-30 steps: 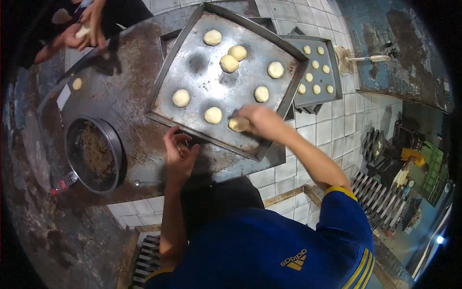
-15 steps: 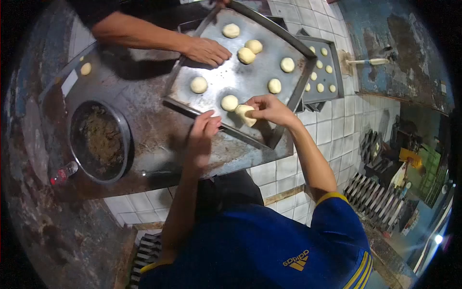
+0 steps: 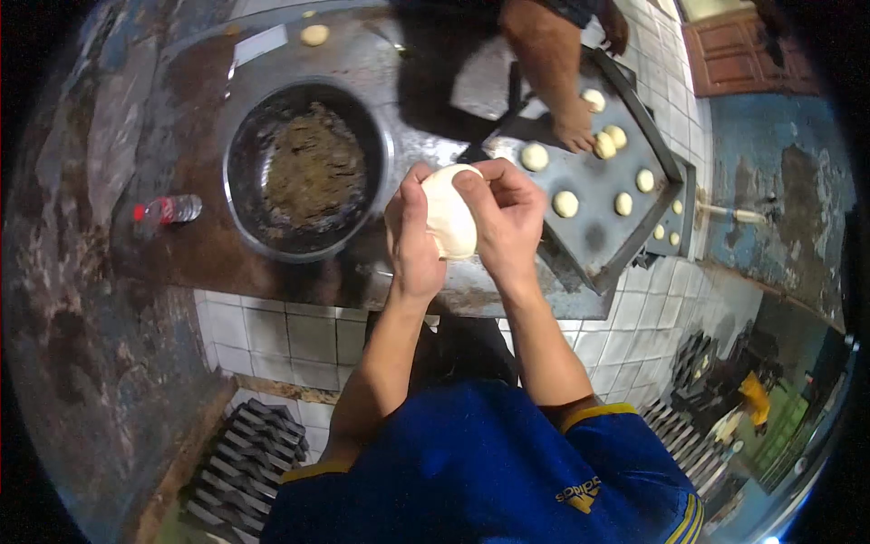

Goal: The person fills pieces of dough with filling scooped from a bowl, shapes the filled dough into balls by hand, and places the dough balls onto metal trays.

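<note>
A piece of pale dough (image 3: 450, 218), stretched into a flattened round, is held up in front of me between both hands. My left hand (image 3: 415, 238) grips its left edge, with the thumb on the near face. My right hand (image 3: 513, 218) pinches the right edge, thumb laid over the top. Just to the right lies a metal tray (image 3: 594, 238) bearing several dough balls (image 3: 565, 204). Left of my hands stands a round metal bowl (image 3: 388, 150) with a brown filling (image 3: 314, 172) in it.
A co-worker's hand (image 3: 573, 127) reaches onto the tray beside two touching dough balls. A plastic bottle with a red cap (image 3: 172, 209) lies at the left of the worktable (image 3: 181, 249). Another tray of dough balls (image 3: 684, 186) is partly hidden behind the first.
My right hand has lifted a dough ball off the tray, and both hands now stretch it. My view has shifted left toward the bowl.
</note>
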A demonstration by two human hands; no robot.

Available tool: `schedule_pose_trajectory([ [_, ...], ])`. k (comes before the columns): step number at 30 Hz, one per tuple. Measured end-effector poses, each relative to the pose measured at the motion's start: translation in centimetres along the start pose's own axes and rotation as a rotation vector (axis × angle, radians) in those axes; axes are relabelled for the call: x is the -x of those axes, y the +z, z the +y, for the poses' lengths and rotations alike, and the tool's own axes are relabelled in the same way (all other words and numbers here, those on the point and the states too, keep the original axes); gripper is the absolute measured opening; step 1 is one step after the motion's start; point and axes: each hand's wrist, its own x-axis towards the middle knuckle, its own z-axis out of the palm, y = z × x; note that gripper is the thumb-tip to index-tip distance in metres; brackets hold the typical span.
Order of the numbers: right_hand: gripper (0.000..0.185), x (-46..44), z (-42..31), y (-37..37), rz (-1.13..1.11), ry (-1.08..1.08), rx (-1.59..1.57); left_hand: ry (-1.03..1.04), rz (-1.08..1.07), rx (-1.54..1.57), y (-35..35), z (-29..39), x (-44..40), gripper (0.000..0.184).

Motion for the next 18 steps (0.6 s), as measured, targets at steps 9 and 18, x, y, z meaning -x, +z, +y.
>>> schedule_pose_trajectory([
  [9,0.022,2.1,-2.8,9.3,-0.599,0.339,0.254,0.002,0.194,-0.012,-10.6,9.5,2.3,0.015],
  [18,0.044,-1.7,9.2,17.3,-0.841,-0.160,1.031,0.170,0.002,-0.925,-21.1,10.6,9.6,0.039],
])
